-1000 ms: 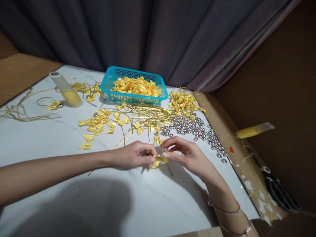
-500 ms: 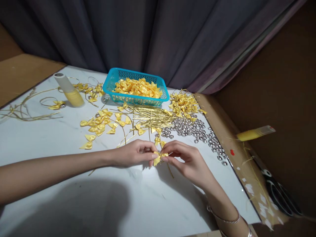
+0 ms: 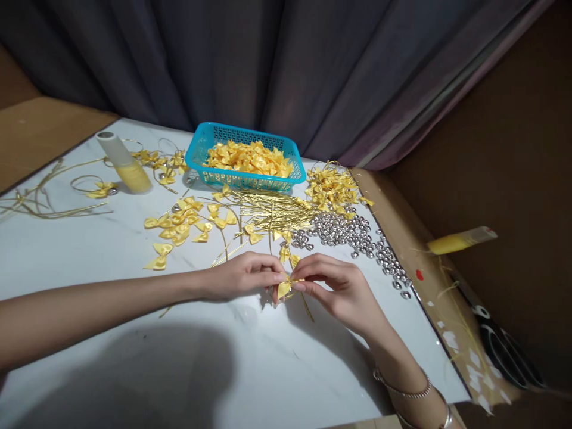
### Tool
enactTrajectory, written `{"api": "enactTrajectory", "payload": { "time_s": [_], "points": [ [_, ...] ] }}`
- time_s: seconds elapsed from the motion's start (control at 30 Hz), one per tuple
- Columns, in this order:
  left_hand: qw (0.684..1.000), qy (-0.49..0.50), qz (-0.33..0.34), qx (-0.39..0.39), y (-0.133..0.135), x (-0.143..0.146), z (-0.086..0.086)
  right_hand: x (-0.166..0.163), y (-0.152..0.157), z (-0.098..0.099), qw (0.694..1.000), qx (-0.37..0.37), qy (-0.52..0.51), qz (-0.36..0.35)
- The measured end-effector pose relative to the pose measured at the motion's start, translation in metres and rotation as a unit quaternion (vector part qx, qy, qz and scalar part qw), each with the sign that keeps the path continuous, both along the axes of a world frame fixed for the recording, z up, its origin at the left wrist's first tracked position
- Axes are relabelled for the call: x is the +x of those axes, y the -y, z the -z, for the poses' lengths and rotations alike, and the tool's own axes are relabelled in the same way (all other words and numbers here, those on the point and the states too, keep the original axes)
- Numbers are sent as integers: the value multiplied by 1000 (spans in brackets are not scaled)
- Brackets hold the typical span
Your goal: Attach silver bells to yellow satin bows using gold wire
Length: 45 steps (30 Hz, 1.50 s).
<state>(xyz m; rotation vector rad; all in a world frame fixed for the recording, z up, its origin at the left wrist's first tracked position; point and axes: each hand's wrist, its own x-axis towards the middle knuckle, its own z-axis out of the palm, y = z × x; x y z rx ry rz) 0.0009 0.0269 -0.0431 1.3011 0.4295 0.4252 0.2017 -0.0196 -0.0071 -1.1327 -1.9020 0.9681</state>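
My left hand (image 3: 243, 277) and my right hand (image 3: 337, 288) meet over the white table (image 3: 134, 345), both pinching one small yellow satin bow (image 3: 284, 288). A thin gold wire (image 3: 306, 307) trails from the bow toward me. Just beyond my fingers lie a bundle of gold wires (image 3: 270, 210), loose yellow bows (image 3: 181, 221) and a heap of silver beads (image 3: 346, 231).
A blue basket (image 3: 243, 177) of yellow bows stands at the back. A pile of wired bows (image 3: 330, 186) lies right of it. A yellow-filled bottle (image 3: 123, 164) lies at the left. Scissors (image 3: 504, 348) and a yellow tube (image 3: 460, 240) rest beyond the table's right edge.
Both hands have shifted slightly away from me, keeping the bow pinched. The fingers have drawn closer around it and the bow has turned a little.
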Motion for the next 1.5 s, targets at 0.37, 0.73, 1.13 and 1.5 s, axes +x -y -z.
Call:
{"api": "enactTrajectory", "payload": {
  "time_s": [0.37,0.73,1.13,1.5],
  "points": [
    [997,-46,-21,62,-1,-1,0,-2,0,1,999,32,17,16],
    [994,-65,-30,80,0,-1,-1,-2,-1,2,1000,22,2,9],
    [991,-91,-33,94,3,1,-1,-1,-2,3,1000,9,4,0],
    [997,-44,3,64,4,-1,0,10,-15,17,970,-215,-79,-86]
  ]
}}
